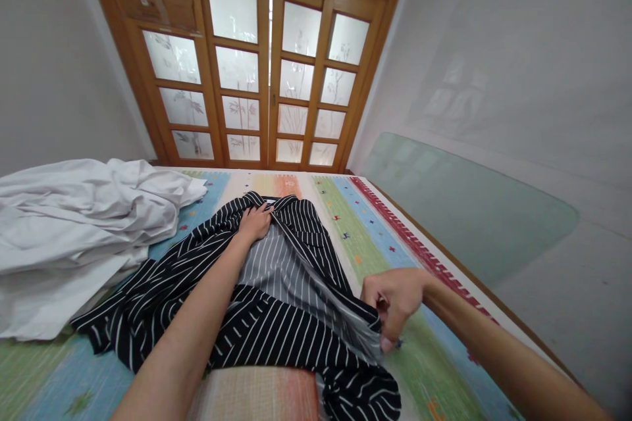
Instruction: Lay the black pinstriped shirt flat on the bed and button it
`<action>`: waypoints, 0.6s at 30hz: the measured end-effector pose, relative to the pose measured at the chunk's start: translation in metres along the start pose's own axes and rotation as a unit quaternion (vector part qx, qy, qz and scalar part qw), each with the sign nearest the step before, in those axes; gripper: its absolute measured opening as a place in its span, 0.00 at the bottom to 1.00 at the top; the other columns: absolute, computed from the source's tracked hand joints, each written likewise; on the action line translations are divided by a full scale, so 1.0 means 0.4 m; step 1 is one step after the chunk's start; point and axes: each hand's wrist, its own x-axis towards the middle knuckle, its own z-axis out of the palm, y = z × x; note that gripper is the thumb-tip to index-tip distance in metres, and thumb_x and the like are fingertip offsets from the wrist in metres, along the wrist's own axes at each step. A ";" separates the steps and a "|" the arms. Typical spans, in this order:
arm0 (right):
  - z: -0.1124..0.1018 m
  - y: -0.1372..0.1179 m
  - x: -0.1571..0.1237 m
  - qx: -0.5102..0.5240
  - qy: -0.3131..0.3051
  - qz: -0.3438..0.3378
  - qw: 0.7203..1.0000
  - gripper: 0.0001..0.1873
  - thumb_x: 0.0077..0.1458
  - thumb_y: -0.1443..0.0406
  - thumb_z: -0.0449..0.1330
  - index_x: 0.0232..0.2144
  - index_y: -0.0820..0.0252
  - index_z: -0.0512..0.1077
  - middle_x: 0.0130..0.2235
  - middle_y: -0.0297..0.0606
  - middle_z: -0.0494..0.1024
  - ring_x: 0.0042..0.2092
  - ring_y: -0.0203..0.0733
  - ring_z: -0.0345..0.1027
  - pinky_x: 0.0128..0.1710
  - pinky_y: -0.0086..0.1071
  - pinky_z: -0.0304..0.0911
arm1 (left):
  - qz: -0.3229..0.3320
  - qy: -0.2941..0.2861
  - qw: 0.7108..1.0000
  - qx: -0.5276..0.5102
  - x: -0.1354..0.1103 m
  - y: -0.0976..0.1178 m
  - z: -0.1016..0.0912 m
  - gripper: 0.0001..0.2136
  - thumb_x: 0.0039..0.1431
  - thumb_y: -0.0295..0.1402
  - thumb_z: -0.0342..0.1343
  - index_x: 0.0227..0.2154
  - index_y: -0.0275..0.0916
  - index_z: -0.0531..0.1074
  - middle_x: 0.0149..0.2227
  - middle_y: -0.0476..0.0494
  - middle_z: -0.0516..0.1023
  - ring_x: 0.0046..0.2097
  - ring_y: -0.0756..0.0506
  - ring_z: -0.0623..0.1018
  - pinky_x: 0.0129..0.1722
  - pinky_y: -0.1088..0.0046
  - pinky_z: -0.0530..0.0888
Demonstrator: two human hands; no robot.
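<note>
A black shirt with white stripes (291,325) lies spread out with its collar toward the far side. Its front is parted, and the paler grey inside shows. Near the collar, my left hand (255,222) rests on the shirt; its fingers reach to the neck opening and partly go out of sight at the cloth. My right hand (397,302) is closed on the shirt's right front edge, pinching the cloth and drawing it out to the right. A bunched sleeve or hem lies at the bottom, below my right hand.
A heap of white cloth (89,217) lies at the left. Under everything is a colourful patterned cover (340,210) in green, blue and orange bands. A wall (533,112) runs along the right, and wooden glazed doors (269,66) stand beyond the far edge.
</note>
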 end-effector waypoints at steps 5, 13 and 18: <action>0.054 -0.097 -0.044 -0.106 0.192 -0.059 0.974 0.24 0.49 0.48 0.66 0.20 0.61 0.70 0.27 0.34 0.69 0.33 0.38 0.63 0.35 0.31 0.61 | -0.011 0.004 1.000 0.005 0.022 -0.009 -0.002 0.24 0.67 0.34 0.35 0.63 0.45 0.60 0.67 0.43 0.57 0.64 0.37 0.64 0.62 0.53 0.57; 0.045 -0.106 -0.201 -0.089 0.350 0.149 0.920 0.17 0.46 0.56 0.68 0.33 0.58 0.69 0.21 0.27 0.64 0.23 0.34 0.55 0.20 0.25 0.47 | -0.033 0.036 0.999 0.017 0.035 -0.006 -0.011 0.22 0.66 0.33 0.38 0.61 0.44 0.63 0.65 0.39 0.61 0.60 0.36 0.67 0.60 0.51 0.60; 0.100 -0.088 -0.160 -0.213 0.479 0.108 0.845 0.09 0.54 0.59 0.62 0.28 0.59 0.68 0.26 0.33 0.69 0.29 0.38 0.61 0.28 0.28 0.55 | -0.035 0.068 0.997 0.032 0.016 0.020 -0.024 0.20 0.64 0.29 0.39 0.54 0.34 0.69 0.57 0.29 0.71 0.55 0.33 0.72 0.53 0.52 0.67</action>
